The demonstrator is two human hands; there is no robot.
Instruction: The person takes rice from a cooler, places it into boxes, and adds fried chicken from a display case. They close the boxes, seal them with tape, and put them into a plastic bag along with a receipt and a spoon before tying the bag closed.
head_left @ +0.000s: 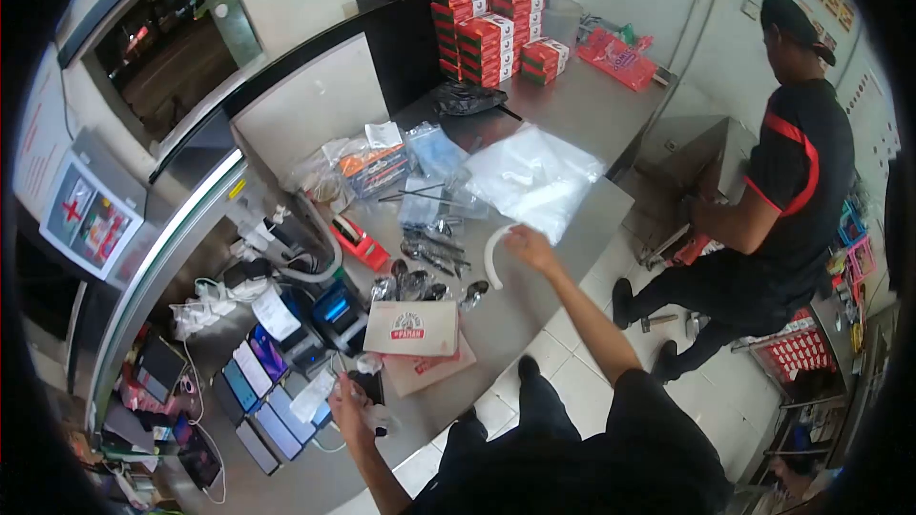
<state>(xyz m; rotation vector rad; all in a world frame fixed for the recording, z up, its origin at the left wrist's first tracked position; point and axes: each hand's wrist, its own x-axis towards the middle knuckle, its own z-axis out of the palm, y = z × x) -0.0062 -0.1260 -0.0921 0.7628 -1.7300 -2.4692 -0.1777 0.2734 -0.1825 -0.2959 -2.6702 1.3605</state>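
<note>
My right hand (530,249) reaches over the steel counter, its fingers closed on the upper end of a white curved strip (492,257). Beside that hand lies a stack of clear plastic bags (534,176). Several black plastic-wrapped spoons (434,253) rest to its left. My left hand (351,408) is low over the near counter edge, its fingers curled; whatever they hold is too small to make out. Close to it are a crumpled white thing (382,420), a white paper slip (313,395) and several phones (277,429). A printed cardboard box (408,327) sits between my hands.
Stacked red-and-white boxes (487,33) stand at the far end of the counter (611,114), near a pink bag (618,57). A red tape dispenser (360,243) and small printers (336,308) are on the left. A co-worker (792,162) stands at the right; a hammer (658,321) lies on the floor.
</note>
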